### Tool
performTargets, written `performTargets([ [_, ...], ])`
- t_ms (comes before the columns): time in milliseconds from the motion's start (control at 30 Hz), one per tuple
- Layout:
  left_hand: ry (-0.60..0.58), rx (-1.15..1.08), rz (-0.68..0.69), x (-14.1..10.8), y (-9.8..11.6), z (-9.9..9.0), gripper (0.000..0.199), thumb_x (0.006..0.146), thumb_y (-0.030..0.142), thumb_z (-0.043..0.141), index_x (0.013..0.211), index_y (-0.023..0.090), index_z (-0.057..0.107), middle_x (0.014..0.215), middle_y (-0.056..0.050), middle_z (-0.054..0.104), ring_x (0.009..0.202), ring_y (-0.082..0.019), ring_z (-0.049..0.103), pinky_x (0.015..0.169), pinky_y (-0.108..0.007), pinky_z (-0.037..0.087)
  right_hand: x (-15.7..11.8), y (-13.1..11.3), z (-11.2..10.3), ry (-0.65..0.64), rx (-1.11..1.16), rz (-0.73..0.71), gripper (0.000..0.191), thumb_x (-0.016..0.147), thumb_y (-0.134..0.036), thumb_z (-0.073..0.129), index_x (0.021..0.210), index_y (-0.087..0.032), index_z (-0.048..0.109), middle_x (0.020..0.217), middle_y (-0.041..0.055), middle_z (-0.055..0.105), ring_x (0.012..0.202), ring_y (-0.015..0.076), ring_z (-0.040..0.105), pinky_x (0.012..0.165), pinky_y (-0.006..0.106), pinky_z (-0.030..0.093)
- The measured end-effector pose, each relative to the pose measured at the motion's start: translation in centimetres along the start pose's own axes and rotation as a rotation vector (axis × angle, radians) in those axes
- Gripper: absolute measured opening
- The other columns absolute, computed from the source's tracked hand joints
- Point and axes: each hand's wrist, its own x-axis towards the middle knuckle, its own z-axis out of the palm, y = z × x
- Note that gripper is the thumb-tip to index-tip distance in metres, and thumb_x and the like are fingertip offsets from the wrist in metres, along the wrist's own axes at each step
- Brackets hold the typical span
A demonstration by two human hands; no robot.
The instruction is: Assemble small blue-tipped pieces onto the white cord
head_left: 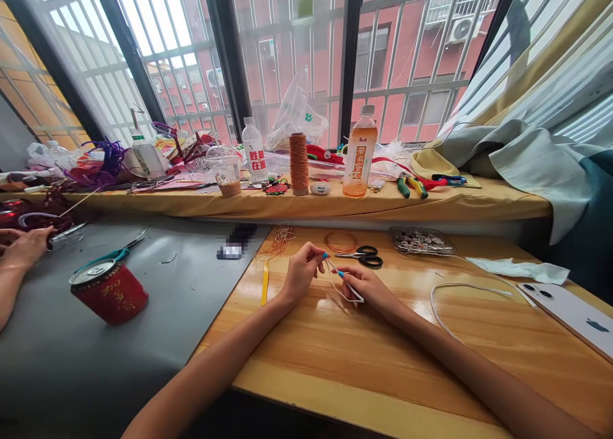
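My left hand (pixel 305 269) is closed in a pinch above the wooden table, its blue-nailed thumb and finger on a thin white cord (pixel 335 285). Close on its right, my right hand (pixel 366 285) is closed around the same cord and a slim white piece that pokes out below the fingers; what that piece is I cannot tell. The cord loops down between both hands. Just beyond them lie black-handled scissors (pixel 368 257) and a coil of orange cord (pixel 341 241). To the left are yellow tweezers (pixel 265 282) and a tangle of orange threads (pixel 280 242).
A white phone (pixel 575 317), a thicker white cord (pixel 438 305), a tissue (pixel 517 269) and a clear tray (pixel 397 241) of small pieces lie to the right. At left stand a red can (pixel 112 295), teal scissors (pixel 108 258) and another person's hand (pixel 26 250). Bottles and a thread spool (pixel 299 164) line the sill.
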Motion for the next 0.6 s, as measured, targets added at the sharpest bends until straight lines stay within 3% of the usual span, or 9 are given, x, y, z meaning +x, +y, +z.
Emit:
performTargets([
  [133, 0.081, 0.025, 0.008, 0.4, -0.5, -0.4, 0.012, 0.073, 0.027, 0.05, 0.071, 0.016, 0.046, 0.068, 0.0, 0.057, 0.048, -0.006, 0.051, 0.039, -0.016, 0.035, -0.3, -0.2, 0.2, 0.031, -0.063, -0.107, 0.045, 0.071, -0.042, 0.048, 0.108, -0.018, 0.041, 0.067, -0.0021, 0.054, 0.042, 0.0072, 0.047, 0.039, 0.02, 0.033],
  [233, 0.126, 0.033, 0.001, 0.8, -0.6, -0.8, 0.01, 0.074, 0.026, 0.047, 0.073, 0.016, 0.044, 0.073, -0.001, 0.058, 0.048, -0.006, 0.052, 0.039, -0.016, 0.035, -0.5, -0.3, 0.1, 0.043, -0.225, -0.143, 0.031, 0.072, -0.039, 0.048, 0.093, -0.017, 0.05, 0.066, -0.0017, 0.053, 0.046, 0.0076, 0.048, 0.041, 0.02, 0.035],
  [367, 0.148, 0.047, -0.02, 1.2, -0.6, -1.3, 0.008, 0.075, 0.024, 0.044, 0.075, 0.017, 0.043, 0.075, -0.001, 0.059, 0.049, -0.006, 0.052, 0.04, -0.016, 0.036, -0.5, 0.0, 0.0, 0.179, -0.358, -0.163, 0.018, 0.073, -0.034, 0.046, 0.077, -0.017, 0.052, 0.058, -0.0021, 0.051, 0.05, 0.0099, 0.049, 0.044, 0.021, 0.036],
  [600, 0.164, -0.012, -0.007, 1.5, -1.3, -1.3, 0.005, 0.074, 0.02, 0.043, 0.075, 0.017, 0.04, 0.066, 0.002, 0.054, 0.054, -0.007, 0.052, 0.048, -0.018, 0.042, -0.1, 0.2, -0.7, 0.361, -0.16, -0.12, 0.025, 0.07, -0.042, 0.05, 0.072, -0.018, 0.049, 0.059, -0.0014, 0.055, 0.044, 0.0092, 0.049, 0.044, 0.022, 0.039],
])
